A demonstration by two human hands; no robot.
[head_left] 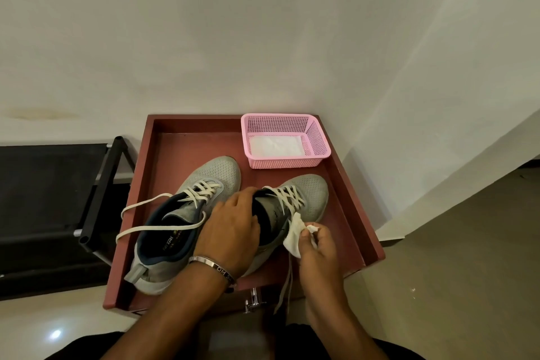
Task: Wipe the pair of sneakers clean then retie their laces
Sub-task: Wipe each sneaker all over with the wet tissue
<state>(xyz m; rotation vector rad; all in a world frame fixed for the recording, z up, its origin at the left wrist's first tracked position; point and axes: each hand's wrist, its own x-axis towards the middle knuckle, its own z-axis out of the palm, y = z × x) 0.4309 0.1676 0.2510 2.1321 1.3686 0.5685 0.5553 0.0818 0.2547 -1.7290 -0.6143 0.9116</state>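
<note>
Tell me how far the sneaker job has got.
Done: nothing clearly; whether the left sneaker was wiped can't be told. In hand: the left hand grips the right sneaker at its opening while the right hand pinches a wipe against its side. Left: both pairs of laces lie loose, untied.
</note>
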